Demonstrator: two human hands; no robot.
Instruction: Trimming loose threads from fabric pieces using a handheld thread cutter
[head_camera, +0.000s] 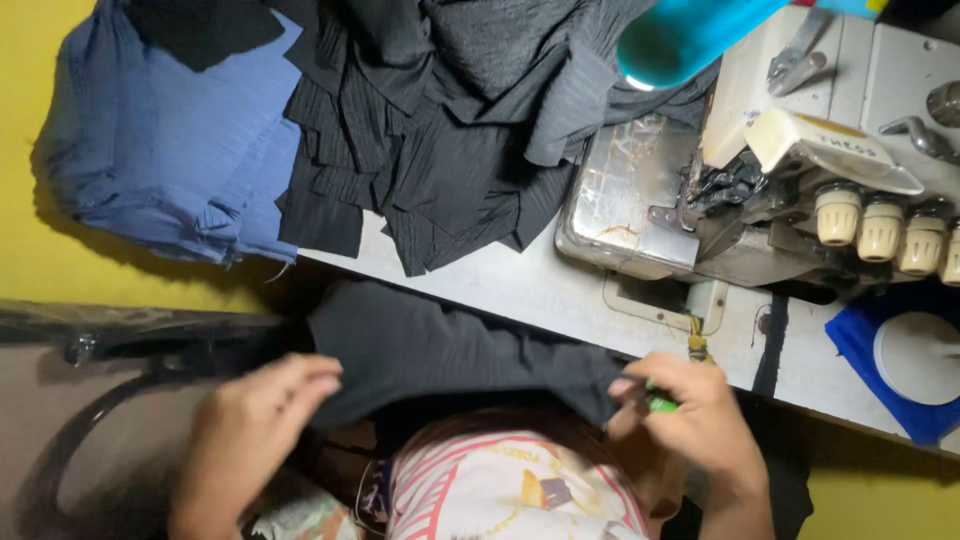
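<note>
Gripping dark fabric (440, 350): left hand (255, 420), right hand (700, 420).

Black fabric piece (440, 350); blue cloth pile (170, 150); tool (660, 404) seemingly green.

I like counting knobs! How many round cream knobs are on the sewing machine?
4: a row on the machine's front at right, and one cut by the frame edge. More may be hidden.

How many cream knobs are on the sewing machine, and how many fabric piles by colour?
Cream knobs on the sewing machine: 4
Blue fabric pile: 1
Black fabric pile: 1
Dark piece held by both hands: 1
Total: 7
</note>
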